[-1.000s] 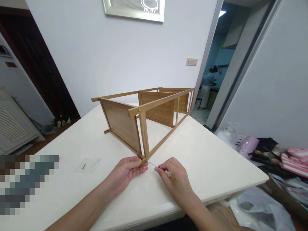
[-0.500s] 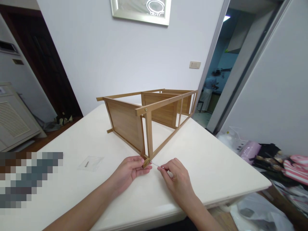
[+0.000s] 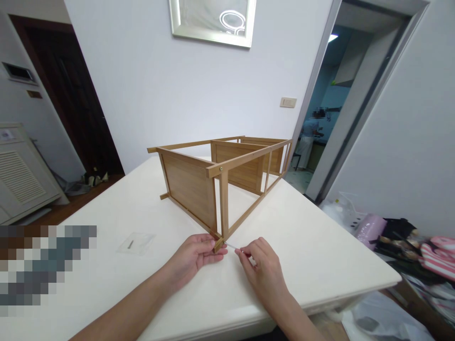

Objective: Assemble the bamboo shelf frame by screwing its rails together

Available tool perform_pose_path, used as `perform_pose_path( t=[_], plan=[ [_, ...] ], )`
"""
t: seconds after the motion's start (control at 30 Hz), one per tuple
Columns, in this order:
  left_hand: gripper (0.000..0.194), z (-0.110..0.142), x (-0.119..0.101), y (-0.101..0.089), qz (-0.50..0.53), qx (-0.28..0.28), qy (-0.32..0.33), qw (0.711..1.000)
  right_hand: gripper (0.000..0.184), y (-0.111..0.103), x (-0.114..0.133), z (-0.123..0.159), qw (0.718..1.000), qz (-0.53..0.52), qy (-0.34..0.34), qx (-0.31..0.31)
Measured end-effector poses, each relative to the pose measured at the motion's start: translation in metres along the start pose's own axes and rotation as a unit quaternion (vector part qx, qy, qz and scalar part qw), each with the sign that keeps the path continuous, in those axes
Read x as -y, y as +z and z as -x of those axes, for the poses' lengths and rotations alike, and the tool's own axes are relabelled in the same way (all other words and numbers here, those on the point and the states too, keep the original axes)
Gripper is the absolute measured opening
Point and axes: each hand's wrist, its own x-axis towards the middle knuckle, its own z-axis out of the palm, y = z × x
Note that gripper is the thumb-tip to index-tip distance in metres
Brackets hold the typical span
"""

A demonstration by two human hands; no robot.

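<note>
A wooden shelf rack (image 3: pixel 188 189) lies on its side on the white table (image 3: pixel 320 246), its slats and panels upright. My left hand (image 3: pixel 201 251) is closed around the end of its lower front leg, thumb on top and fingers beneath. My right hand (image 3: pixel 261 260) pinches a thin metal hex key (image 3: pixel 232 246) between thumb and fingertips. The key's far tip meets the side of that leg near the joint; the exact contact is too small to make out. A brass-coloured bolt head (image 3: pixel 221 168) shows on the upper leg.
A clear plastic bag (image 3: pixel 137 243) with a small screw in it lies left of my left hand. Bags and cloth items (image 3: pixel 387 232) are piled beyond the table's right edge. A person (image 3: pixel 310 132) stands in the room past the doorway. A framed picture (image 3: pixel 213 21) hangs above.
The camera view has tilted slightly up, so everything sits a little lower in the picture. Both hands keep their places at the leg, and the hex key stays against it.
</note>
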Motion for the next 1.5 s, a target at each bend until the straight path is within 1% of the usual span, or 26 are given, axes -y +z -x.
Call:
perform_pose_path(
  t=[0.07, 0.13, 0.23, 0.33, 0.4, 0.53, 0.57, 0.63, 0.7, 0.8, 0.87, 0.93, 1.07, 1.2, 1.4, 1.5],
  plan=[
    [0.005, 0.001, 0.000, 0.000, -0.001, 0.004, 0.005, 1.000, 0.022, 0.000, 0.003, 0.000, 0.999, 0.016, -0.042, 0.004],
    [0.006, 0.001, 0.000, 0.000, -0.004, 0.011, 0.009, 1.000, 0.020, 0.000, 0.006, 0.001, 0.998, 0.024, -0.065, 0.009],
    [0.009, 0.000, 0.001, -0.002, -0.008, 0.020, 0.011, 1.000, 0.018, 0.000, 0.007, 0.001, 0.997, 0.024, -0.075, 0.014],
    [0.011, -0.001, 0.003, -0.004, -0.007, 0.024, 0.008, 1.000, 0.017, 0.001, 0.005, 0.001, 0.997, 0.004, -0.068, 0.020],
    [0.011, -0.003, 0.003, -0.005, -0.004, 0.024, 0.007, 1.000, 0.017, 0.001, 0.002, 0.000, 0.999, -0.029, -0.037, 0.022],
    [0.007, -0.004, 0.001, -0.006, 0.011, 0.016, 0.001, 1.000, 0.022, 0.001, -0.004, -0.001, 0.990, -0.107, 0.073, 0.062],
    [0.007, -0.004, 0.000, -0.005, 0.016, 0.013, -0.001, 1.000, 0.023, 0.001, -0.005, -0.001, 0.986, -0.119, 0.090, 0.073],
    [0.007, -0.004, 0.000, -0.004, 0.021, 0.009, -0.003, 1.000, 0.024, 0.001, -0.007, 0.000, 0.983, -0.128, 0.100, 0.081],
    [0.008, -0.003, -0.001, -0.004, 0.020, 0.011, -0.005, 1.000, 0.021, 0.001, -0.008, 0.000, 0.984, -0.130, 0.099, 0.073],
    [0.009, -0.002, -0.001, -0.003, 0.010, 0.018, -0.003, 1.000, 0.008, 0.000, -0.006, 0.000, 0.983, -0.148, 0.096, 0.041],
    [0.010, -0.001, -0.001, -0.002, 0.004, 0.018, 0.002, 1.000, 0.008, -0.001, -0.004, 0.000, 0.984, -0.156, 0.086, 0.027],
    [0.011, -0.001, -0.001, -0.002, 0.000, 0.021, 0.005, 1.000, 0.004, -0.003, -0.001, -0.001, 0.986, -0.149, 0.066, 0.029],
    [0.014, 0.000, -0.001, -0.003, -0.005, 0.033, 0.011, 0.999, 0.011, -0.006, 0.002, -0.004, 0.990, -0.136, 0.021, 0.042],
    [0.015, 0.000, -0.001, -0.003, -0.001, 0.026, 0.022, 0.999, 0.020, -0.007, 0.002, -0.003, 0.989, -0.141, -0.014, 0.044],
    [0.012, 0.002, -0.002, -0.001, 0.002, 0.024, 0.030, 0.999, 0.032, -0.009, 0.005, 0.001, 0.986, -0.152, -0.011, 0.070],
    [0.012, 0.001, -0.001, -0.002, 0.005, 0.021, 0.032, 0.999, 0.028, -0.009, 0.005, 0.003, 0.988, -0.144, -0.008, 0.064]
  ],
)
